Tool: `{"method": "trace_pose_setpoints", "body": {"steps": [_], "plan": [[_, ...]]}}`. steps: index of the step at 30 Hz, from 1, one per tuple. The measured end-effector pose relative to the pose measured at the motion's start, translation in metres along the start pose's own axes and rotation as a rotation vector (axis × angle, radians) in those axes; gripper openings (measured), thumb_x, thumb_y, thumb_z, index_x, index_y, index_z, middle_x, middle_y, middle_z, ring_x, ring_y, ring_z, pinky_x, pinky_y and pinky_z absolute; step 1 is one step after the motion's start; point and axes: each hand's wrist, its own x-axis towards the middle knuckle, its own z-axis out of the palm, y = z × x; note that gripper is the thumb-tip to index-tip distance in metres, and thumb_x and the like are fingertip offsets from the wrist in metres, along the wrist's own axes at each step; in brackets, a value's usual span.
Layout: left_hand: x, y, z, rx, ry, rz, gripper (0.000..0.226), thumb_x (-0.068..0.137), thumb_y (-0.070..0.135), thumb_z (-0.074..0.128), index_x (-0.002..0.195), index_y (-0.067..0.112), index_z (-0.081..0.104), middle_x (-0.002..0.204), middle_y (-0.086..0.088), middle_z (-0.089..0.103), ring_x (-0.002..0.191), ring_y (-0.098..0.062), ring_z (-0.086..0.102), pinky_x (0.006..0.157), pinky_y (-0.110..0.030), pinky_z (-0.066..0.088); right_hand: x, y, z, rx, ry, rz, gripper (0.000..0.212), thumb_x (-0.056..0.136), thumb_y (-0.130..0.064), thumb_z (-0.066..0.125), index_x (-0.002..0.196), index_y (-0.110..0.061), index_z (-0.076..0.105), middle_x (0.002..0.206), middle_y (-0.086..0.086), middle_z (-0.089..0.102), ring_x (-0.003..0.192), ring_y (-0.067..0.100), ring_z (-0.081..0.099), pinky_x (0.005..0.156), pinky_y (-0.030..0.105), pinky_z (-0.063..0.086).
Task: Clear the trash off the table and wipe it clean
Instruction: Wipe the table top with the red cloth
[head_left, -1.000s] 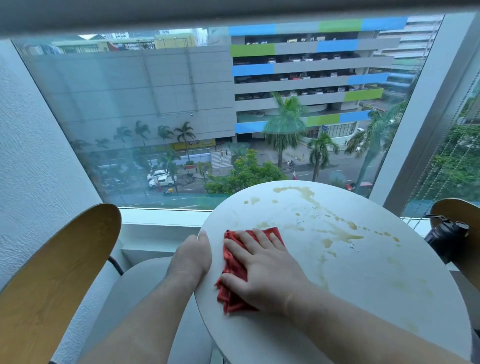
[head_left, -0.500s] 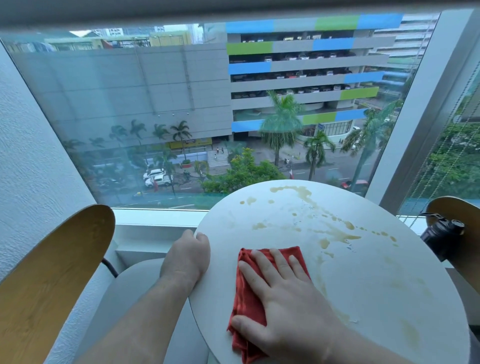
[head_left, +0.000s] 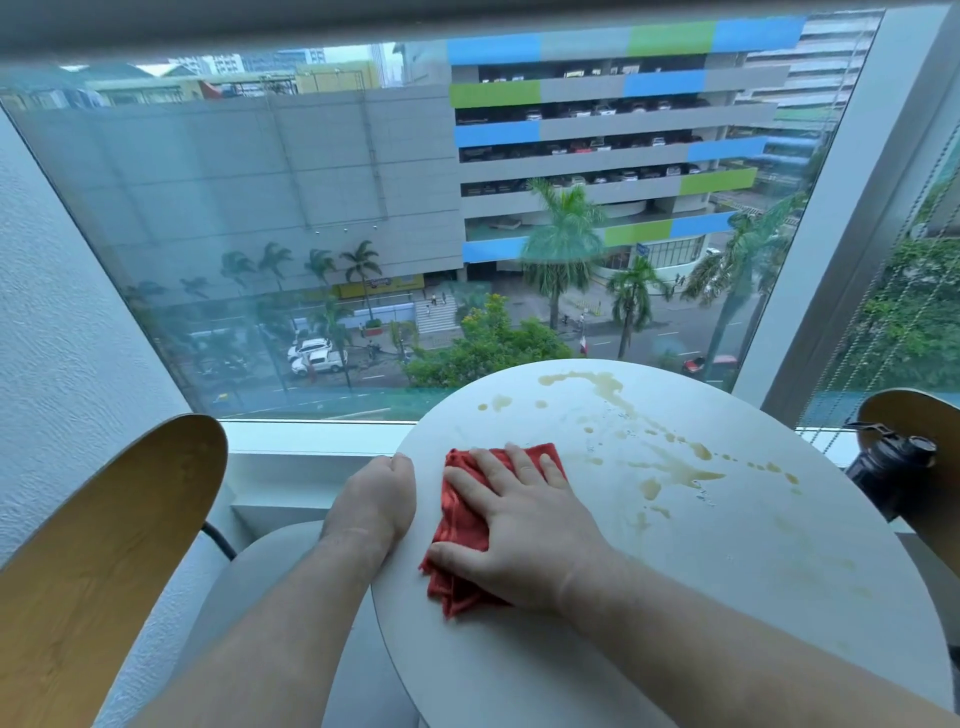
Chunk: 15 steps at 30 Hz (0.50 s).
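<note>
The right hand (head_left: 524, 530) was found laid flat on a crumpled red cloth (head_left: 460, 582), palm down, with the fingers (head_left: 519, 467) straight and slightly spread. The cloth was pressed against the top of the round white bench (head_left: 675, 613) and was not pinched or gathered by the fingers. The thumb was seen extended across the near left part of the cloth. The cloth was located on the left part of the bench top, close to the left rim, with its far edge and near corner left uncovered by the hand.

The left hand (head_left: 379, 499) was observed at the left rim of the bench, just beside the cloth but apart from it. The knuckles were bent over the edge and the rim was gripped; the fingertips were hidden below the edge.

Brownish liquid stains (head_left: 675, 467) were noted across the far and right parts of the bench top, as a trail of pools and drops beyond and to the right of the cloth. Fainter smears were noted nearer the right edge.

A curved wooden chair back (head_left: 104, 545) was recorded to the left of the bench, and a second wooden chair back (head_left: 914, 415) to the right. A black object (head_left: 888, 467) was seen against the latter; its kind could not be determined. A large glass window (head_left: 311, 234) was recorded behind the bench.
</note>
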Motion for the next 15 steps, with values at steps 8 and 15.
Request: {"method": "trace_pose_setpoints", "body": {"steps": [8,15], "plan": [[-0.004,0.002,-0.002,0.030,0.002,-0.019,0.048,0.105,0.036,0.026,0.126,0.012,0.062,0.136,-0.016,0.063,0.105,-0.031,0.049,0.087,-0.037,0.034,-0.028,0.020,-0.007,-0.010,-0.014,0.084,0.106,0.074,-0.101,0.018,0.164,-0.049,-0.002,0.176,-0.011,-0.007,0.161,0.025,-0.012,0.129,0.054,-0.006],[-0.001,0.001,0.001,0.080,0.009,-0.008,0.045,0.103,0.038,0.029,0.122,0.011,0.060,0.131,-0.017,0.064,0.099,-0.032,0.048,0.085,-0.038,0.038,-0.064,0.001,-0.004,0.006,-0.035,-0.017,0.101,0.081,-0.094,0.026,0.164,-0.045,-0.004,0.176,-0.008,-0.010,0.160,0.024,-0.019,0.128,0.053,-0.011]]}}
